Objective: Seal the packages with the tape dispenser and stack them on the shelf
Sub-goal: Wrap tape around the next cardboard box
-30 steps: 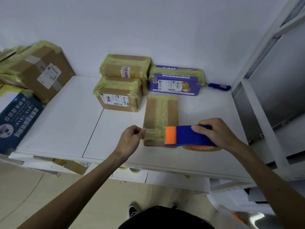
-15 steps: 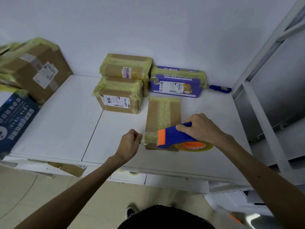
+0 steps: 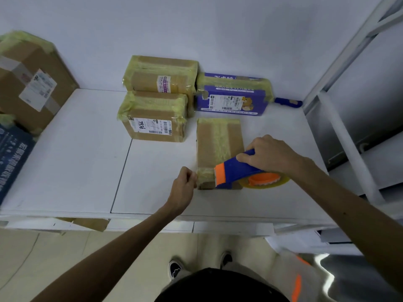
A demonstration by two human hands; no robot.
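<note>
Right grip curled round tape dispenser over package near end; left grip pinches tape at its left side. Package long axis runs toward shelf back edge.

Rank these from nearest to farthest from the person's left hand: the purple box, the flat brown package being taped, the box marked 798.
1. Flat brown package: at the left hand, just to its right.
2. Box marked 798: behind it, slightly left.
3. Purple box: at the back, to the right.
</note>
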